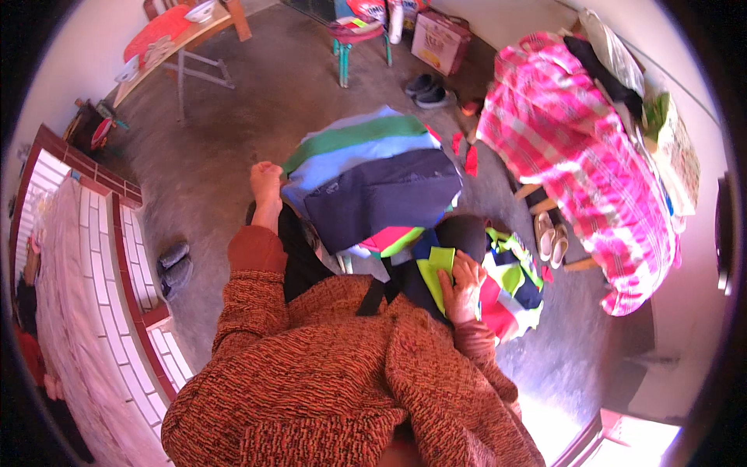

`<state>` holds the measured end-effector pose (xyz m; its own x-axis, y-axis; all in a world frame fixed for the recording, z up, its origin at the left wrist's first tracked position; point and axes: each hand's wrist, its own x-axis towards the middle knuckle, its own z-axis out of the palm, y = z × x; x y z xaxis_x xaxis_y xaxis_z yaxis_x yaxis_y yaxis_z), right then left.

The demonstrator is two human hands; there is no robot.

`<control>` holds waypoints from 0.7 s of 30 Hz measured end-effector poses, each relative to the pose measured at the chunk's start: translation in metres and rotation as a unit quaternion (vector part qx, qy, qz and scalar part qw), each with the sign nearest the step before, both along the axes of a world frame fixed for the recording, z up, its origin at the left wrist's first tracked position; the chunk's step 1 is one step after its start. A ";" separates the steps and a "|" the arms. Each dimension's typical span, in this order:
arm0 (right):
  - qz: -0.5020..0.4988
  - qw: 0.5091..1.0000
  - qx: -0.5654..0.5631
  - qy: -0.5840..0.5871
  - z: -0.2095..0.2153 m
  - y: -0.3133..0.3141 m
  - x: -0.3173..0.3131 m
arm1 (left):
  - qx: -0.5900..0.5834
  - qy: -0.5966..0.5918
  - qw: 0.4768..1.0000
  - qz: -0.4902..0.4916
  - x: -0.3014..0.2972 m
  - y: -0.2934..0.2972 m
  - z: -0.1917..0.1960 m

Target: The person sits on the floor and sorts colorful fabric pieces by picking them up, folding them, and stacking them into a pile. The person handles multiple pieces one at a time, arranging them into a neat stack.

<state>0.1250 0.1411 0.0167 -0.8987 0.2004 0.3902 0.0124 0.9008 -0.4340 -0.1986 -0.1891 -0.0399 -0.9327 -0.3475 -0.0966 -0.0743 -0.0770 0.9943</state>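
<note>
A pile of flat cloth pieces [358,175] in pale blue, green and dark navy rests in front of my knees. Beside its left edge is my left hand [267,183], curled closed; what its fingers hold, if anything, is hidden. My right hand [464,284] lies over my lap, its thumb and fingers on a bright yellow-green cloth piece [436,268]. More scraps [510,292] in yellow-green, navy, red and white bunch up to the right of that hand. Pink and lime pieces [393,240] stick out under the navy cloth.
A pink checked cloth [568,156] covers a wooden-legged piece of furniture on the right. Pale shoes [551,240], dark shoes [429,92] and grey slippers [175,266] stand on the floor. Farther off are a green-legged stool [362,39], a carton [440,43] and a folding table [183,39].
</note>
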 end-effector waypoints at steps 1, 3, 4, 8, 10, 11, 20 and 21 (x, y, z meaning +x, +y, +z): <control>-0.006 1.000 0.000 0.000 0.002 -0.001 0.001 | -0.058 0.029 0.998 0.014 0.006 0.003 -0.004; -0.015 0.999 -0.048 -0.014 0.007 -0.001 0.000 | -0.078 0.107 0.991 0.019 0.025 0.020 0.012; -0.017 0.997 -0.078 -0.006 0.007 0.000 0.001 | -0.084 0.148 0.985 0.020 0.037 0.033 0.032; -0.011 0.992 -0.128 0.012 -0.002 0.007 0.004 | -0.025 0.266 0.956 -0.125 0.078 0.078 0.069; -0.027 0.986 -0.163 0.018 -0.007 0.008 0.005 | 0.016 0.266 0.935 -0.233 0.105 0.108 0.093; -0.035 0.983 -0.179 0.020 -0.008 0.009 0.005 | 0.030 0.253 0.922 -0.290 0.121 0.121 0.099; 0.004 0.949 -0.312 0.052 0.000 0.012 0.007 | -0.153 0.228 0.766 -0.581 0.211 0.196 0.076; 0.009 0.944 -0.325 0.051 0.004 0.012 0.006 | -0.137 0.217 0.766 -0.589 0.211 0.200 0.071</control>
